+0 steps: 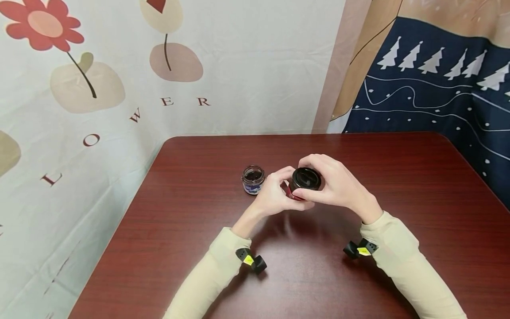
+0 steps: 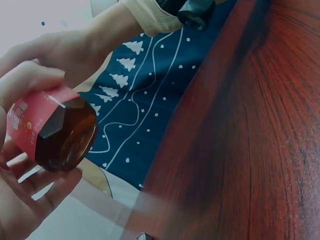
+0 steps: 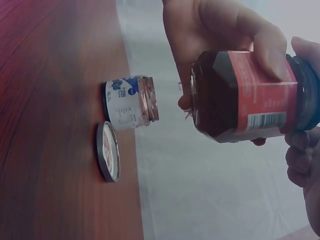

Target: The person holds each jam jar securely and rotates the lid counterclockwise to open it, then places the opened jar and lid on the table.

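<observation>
A faceted glass jar [image 3: 220,95] with a red label and dark amber contents is held up over the table. Its body is gripped by my left hand [image 1: 275,195], thumb and fingers wrapped around the label. On top sits a black lid [image 1: 307,178], which my right hand [image 1: 338,182] holds by its rim between fingers and thumb. To the left of both hands stands a smaller open jar [image 1: 253,180] with a blue and white label and dark residue inside. The right wrist view shows a loose lid [image 3: 108,152] beside that open jar, its pale inner face visible.
The reddish-brown wooden table [image 1: 207,177] runs back to a white cloth [image 1: 259,66] printed with flowers and letters. A dark blue cloth [image 1: 430,93] with white trees hangs at the right. Small black devices [image 1: 253,260] are strapped to both wrists.
</observation>
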The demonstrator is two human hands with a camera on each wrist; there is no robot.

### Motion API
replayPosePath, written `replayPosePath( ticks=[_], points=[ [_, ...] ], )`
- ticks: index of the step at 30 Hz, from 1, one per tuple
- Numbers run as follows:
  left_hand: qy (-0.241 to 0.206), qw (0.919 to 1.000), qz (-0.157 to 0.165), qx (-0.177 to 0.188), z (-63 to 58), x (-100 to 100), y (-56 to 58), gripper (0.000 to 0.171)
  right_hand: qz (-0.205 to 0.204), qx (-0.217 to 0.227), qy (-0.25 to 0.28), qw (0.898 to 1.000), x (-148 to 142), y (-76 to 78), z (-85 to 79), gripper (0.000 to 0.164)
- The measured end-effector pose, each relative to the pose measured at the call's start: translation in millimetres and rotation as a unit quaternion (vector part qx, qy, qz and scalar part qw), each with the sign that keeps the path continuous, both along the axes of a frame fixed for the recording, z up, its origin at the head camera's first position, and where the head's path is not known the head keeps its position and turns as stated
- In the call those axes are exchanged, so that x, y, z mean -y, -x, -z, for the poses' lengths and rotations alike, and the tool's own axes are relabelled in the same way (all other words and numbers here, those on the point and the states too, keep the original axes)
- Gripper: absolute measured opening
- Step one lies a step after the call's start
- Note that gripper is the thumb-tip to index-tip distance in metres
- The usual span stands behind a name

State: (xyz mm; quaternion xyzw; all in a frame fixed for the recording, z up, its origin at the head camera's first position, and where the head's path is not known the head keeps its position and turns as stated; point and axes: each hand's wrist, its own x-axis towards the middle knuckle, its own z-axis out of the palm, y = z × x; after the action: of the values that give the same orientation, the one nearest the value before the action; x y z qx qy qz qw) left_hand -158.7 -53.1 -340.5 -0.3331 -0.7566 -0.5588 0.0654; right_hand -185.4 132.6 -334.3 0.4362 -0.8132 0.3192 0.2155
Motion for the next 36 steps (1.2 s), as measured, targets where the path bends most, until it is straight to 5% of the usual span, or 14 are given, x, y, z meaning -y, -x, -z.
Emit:
replayPosePath(
  ticks=[9,18,27,36],
  points=[
    [0.001,0.9916,0.085,0.098,-2.9,7.6,0.9,0.047,-0.041,0.016,0.005,0.999,2.6,-3.6,-3.7,0.043],
    [-0.033,0.9833,0.122,0.132,-0.4,10.9,2.9,0.05,-0.073,0.018,0.006,0.997,4.0,-2.9,-2.5,0.043],
    [-0.017,0.9996,0.007,0.023,-3.1,4.7,1.6,0.033,-0.006,-0.017,0.002,1.0,3.8,1.2,1.4,0.048],
    [0.02,0.9906,-0.115,-0.072,27.2,-1.4,17.2,0.036,0.08,-0.023,0.0,0.997,3.8,1.8,6.1,0.052]
  ],
)
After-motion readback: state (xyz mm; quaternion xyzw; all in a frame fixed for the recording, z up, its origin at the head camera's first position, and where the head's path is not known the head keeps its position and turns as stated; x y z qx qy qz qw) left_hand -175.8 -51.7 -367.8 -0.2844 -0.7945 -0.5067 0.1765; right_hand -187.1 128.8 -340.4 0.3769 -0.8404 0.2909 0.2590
